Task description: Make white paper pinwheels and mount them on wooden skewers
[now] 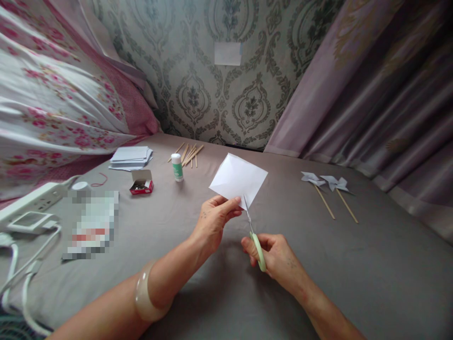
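A white square sheet of paper (239,177) is held up over the table, turned so that one corner points toward me. My left hand (215,218) pinches it near that lower corner, thumb on top. In my right hand (274,255) is a pair of scissors (257,250) with pale green handles. Their blades reach the paper's near corner, one blade lying over its face. How far any cut runs cannot be made out.
Two paper pinwheels (332,183) on sticks lie at right. Behind the paper stand a glue stick (177,167), loose wooden sticks (191,155), a small red box (141,185) and a paper stack (130,157). A power strip (35,203) with cables and a blurred packet (94,224) are at left.
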Available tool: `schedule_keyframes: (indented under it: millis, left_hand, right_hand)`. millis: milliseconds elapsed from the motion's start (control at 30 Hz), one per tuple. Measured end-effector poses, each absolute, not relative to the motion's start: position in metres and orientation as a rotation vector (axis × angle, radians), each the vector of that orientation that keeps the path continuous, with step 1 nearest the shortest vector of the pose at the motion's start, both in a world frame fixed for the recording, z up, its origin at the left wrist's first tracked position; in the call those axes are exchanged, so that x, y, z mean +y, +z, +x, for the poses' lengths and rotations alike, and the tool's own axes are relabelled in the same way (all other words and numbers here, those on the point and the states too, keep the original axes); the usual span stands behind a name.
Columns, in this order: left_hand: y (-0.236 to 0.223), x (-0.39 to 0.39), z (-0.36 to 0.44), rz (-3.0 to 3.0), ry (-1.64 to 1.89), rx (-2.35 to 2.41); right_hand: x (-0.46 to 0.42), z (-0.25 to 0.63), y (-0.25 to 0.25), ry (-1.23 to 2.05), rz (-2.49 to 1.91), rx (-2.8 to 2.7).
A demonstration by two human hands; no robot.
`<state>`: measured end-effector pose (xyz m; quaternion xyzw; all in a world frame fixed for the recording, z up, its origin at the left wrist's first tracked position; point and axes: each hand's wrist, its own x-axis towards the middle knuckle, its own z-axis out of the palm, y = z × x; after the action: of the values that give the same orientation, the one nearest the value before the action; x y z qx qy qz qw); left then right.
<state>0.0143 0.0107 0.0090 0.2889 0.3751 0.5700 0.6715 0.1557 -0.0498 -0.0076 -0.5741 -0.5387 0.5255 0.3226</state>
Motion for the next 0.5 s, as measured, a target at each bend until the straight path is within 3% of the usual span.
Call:
schedule_keyframes:
  millis: [500]
  left_hand:
    - [0.0111, 0.0090, 0.0142, 0.667, 1.285, 0.834]
  right_hand:
    - [-0.0498, 0.1534, -0.0033, 1.284, -1.595, -1.448]
